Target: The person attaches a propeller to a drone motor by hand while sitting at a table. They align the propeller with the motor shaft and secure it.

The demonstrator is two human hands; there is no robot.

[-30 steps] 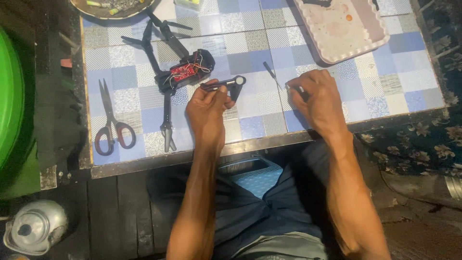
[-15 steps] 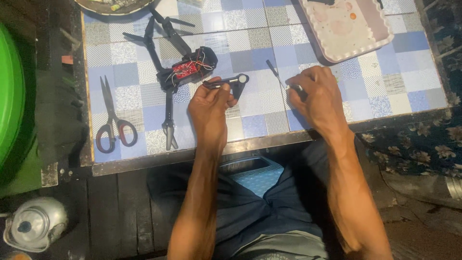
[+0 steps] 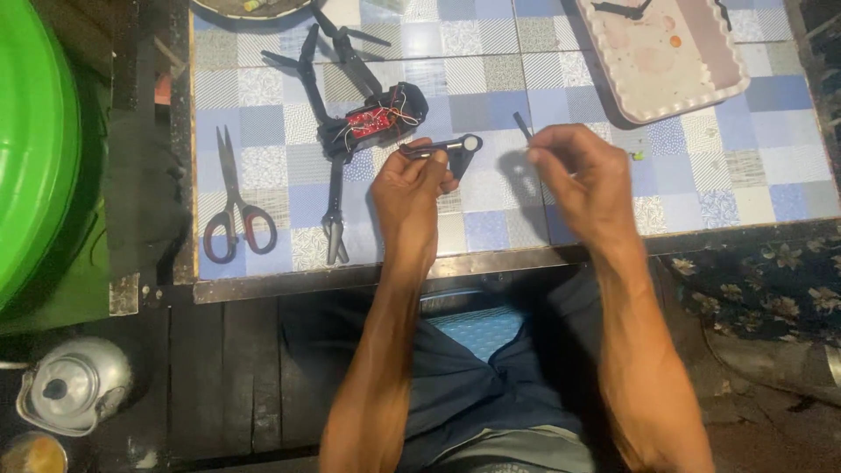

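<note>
Left hand pinches drone arm — right hand grips, perhaps, a screwdriver.

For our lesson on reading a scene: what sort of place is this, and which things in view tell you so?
Probably a home repair bench for small electronics: an opened drone with bare wiring lies on the tiled table, scissors beside it, and a kettle on the floor.

This looks like a home where someone fixes small things at a low table with a blue and white checked top. A little drone lies open with red wires showing. Scissors lie beside it. A metal kettle stands on the dark wood floor, near a big green tub. A flowered cloth lies at the side.
</note>
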